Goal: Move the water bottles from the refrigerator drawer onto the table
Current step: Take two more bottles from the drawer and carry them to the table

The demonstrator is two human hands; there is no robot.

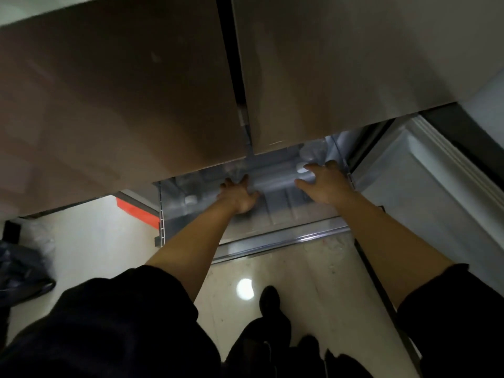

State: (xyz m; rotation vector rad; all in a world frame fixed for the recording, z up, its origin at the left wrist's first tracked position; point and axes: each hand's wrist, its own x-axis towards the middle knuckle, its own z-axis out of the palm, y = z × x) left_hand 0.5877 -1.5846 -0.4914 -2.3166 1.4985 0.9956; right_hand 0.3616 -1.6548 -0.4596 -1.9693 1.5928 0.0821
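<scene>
Reaching with both bare hands into the pulled-out refrigerator drawer (272,237), a person bends over the clear plastic water bottles stored inside. The right hand (323,181) is spread wide with straight fingers and holds nothing. Its forefinger lies just beside the white cap (300,168) of the right bottle (311,153), which sits at the drawer's far right corner; whether skin touches plastic cannot be made out. The left hand (240,196) is likewise splayed and grips nothing, poised over the middle of the drawer, with the left bottle (186,186) near its outer side by the drawer's left wall. Two bottles can be counted, each with one white cap. A glinting clear shape (233,170) just beyond the left fingertips is too blurred to name. The bottles look transparent and colourless, and motion blur hides whether they stand or lie. Two closed upper doors (109,105) overhang the drawer, and one lower door (414,192) stands open at right. Two black sleeves (109,323) frame a glossy pale floor (286,268), with one dark bag (21,271) at left.
</scene>
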